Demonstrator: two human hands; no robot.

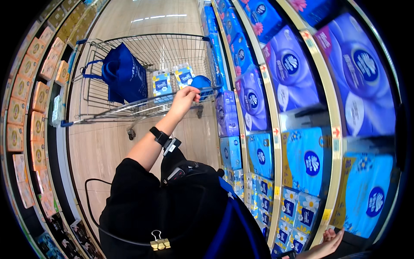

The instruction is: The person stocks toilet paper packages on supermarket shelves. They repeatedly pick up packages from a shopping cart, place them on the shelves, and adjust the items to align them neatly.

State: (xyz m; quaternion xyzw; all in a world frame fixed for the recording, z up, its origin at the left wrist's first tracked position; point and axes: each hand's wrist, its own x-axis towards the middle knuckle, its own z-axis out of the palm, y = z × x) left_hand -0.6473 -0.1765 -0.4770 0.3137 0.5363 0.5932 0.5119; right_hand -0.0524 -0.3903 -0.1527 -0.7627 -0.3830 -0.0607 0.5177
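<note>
My left hand [187, 95] is curled over the near rim of a wire shopping cart [129, 111], a black strap with a small device on the wrist. Inside the cart stand a dark blue tote bag [124, 76] and two Tempo tissue packs, one on the left [161, 84] and one on the right [184, 76]. A rounded blue item [201, 83] lies just beyond my fingers. At the lower right, my right hand [331, 239] has its fingers apart by the bottom edge of a light blue Vinda tissue pack [365, 194] on the shelf; whether they touch is unclear.
Shelves of purple tissue packs [291, 68] and smaller Tempo packs [304, 213] line the right side. Peach-coloured boxed packs [38, 126] fill the left shelves. The tiled aisle floor [97, 152] runs between them. A black cable [93, 217] loops beside my body.
</note>
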